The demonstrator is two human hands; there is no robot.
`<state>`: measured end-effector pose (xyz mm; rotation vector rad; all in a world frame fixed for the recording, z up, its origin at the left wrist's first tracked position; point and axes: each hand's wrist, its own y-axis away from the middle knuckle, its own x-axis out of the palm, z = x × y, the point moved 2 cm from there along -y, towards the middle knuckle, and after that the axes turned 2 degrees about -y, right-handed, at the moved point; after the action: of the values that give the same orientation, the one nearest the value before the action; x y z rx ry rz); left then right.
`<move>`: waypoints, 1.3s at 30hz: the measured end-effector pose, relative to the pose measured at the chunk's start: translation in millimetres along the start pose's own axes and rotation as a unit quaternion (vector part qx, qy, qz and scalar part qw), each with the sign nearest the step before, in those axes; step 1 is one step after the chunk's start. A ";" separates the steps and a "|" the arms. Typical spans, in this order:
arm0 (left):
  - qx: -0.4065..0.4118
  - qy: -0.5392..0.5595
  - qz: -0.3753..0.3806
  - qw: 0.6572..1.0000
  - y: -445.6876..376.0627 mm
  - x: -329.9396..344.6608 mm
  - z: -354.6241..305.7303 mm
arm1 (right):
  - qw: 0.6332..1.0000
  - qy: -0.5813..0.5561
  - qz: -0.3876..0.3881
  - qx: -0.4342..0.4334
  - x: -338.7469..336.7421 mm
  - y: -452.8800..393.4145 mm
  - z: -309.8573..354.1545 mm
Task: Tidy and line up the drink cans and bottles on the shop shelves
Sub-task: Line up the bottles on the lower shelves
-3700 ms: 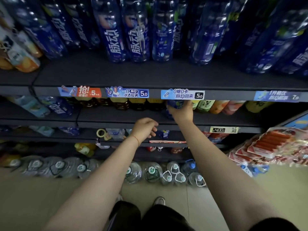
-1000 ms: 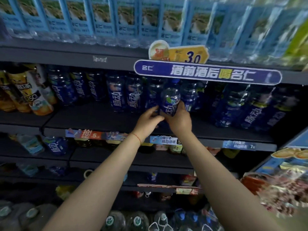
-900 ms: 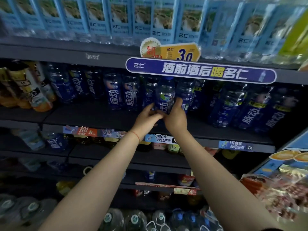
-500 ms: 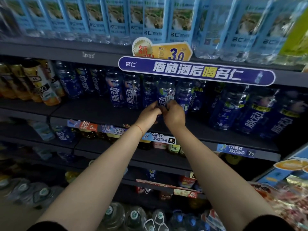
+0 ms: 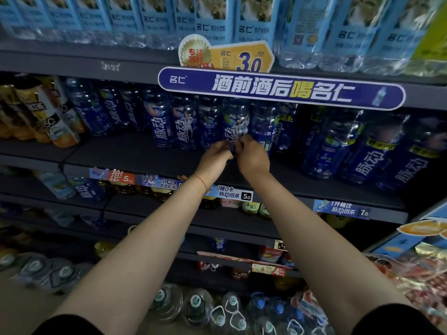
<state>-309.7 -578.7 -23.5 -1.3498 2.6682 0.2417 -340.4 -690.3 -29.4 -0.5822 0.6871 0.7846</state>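
From the head camera, both hands meet low on one blue bottle (image 5: 235,128) that stands in the row on the middle shelf (image 5: 135,153). The left hand (image 5: 216,157) curls round its base from the left and the right hand (image 5: 252,155) clamps it from the right, fingertips nearly touching. The bottle's label carries the white characters 脉动, as do its neighbours on either side and the larger blue bottles (image 5: 367,153) far right on the same shelf.

Above, a long blue banner (image 5: 280,89) reads 名仁 酒前酒后喝名仁, with a yellow tag (image 5: 242,58) showing 3.0. The top shelf holds clear bottles (image 5: 251,18) with light-blue 名仁 labels.

On the shelf edge near the wrists, a price strip (image 5: 233,192) reads 0糖0卡 脉动回来 5.0; further right another strip (image 5: 343,209) reads 脉动回来 7.0.

Yellow-and-black bottles (image 5: 41,112) stand far left, writing blurred. Large water jugs (image 5: 196,308) sit on the floor
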 end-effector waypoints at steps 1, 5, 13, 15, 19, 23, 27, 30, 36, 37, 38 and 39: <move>0.001 -0.006 0.002 1.000 -0.7 -0.7 0.1 | 1.000 0.001 0.001 0.002 0.5 -0.8 0.1; 0.002 -0.028 0.019 0.999 0.9 -4.3 -3.9 | 1.000 -0.010 0.007 0.017 0.3 -3.0 5.0; 0.044 -0.013 -0.173 0.984 46.2 -49.7 13.0 | 0.978 -0.207 -0.015 -0.023 -1.7 49.9 34.5; 0.046 -0.010 -0.215 0.976 67.1 -67.5 25.4 | 0.963 -0.265 0.015 -0.052 10.8 75.6 50.2; -0.015 0.006 -0.266 0.964 93.8 -99.0 68.8 | 0.947 -0.296 0.115 -0.046 64.6 113.9 59.0; -0.112 -0.006 -0.250 0.962 105.5 -119.7 138.2 | 0.945 -0.224 0.235 0.038 142.0 142.5 32.6; -0.278 -0.029 -0.139 0.950 93.2 -123.2 235.5 | 0.924 -0.097 0.349 0.122 221.2 167.6 -7.7; -0.339 -0.007 -0.097 0.936 82.4 -124.8 306.2 | 0.911 -0.058 0.374 0.163 280.2 177.9 -39.4; -0.378 0.051 -0.088 0.920 58.8 -136.8 407.1 | 0.909 -0.030 0.338 0.244 374.3 166.0 -89.3; -0.384 0.057 -0.089 0.917 55.6 -139.2 421.5 | 0.909 -0.031 0.330 0.251 388.0 162.7 -92.6; -0.389 0.064 -0.093 0.914 52.2 -141.1 435.8 | 0.911 -0.039 0.321 0.256 404.5 159.4 -98.4; -0.393 0.072 -0.099 0.911 48.8 -143.6 447.5 | 0.912 -0.046 0.310 0.263 420.3 154.9 -102.2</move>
<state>-240.9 -345.2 -428.5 -1.8718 2.6030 1.3491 -278.9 -489.5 -438.1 0.1860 0.9687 1.1496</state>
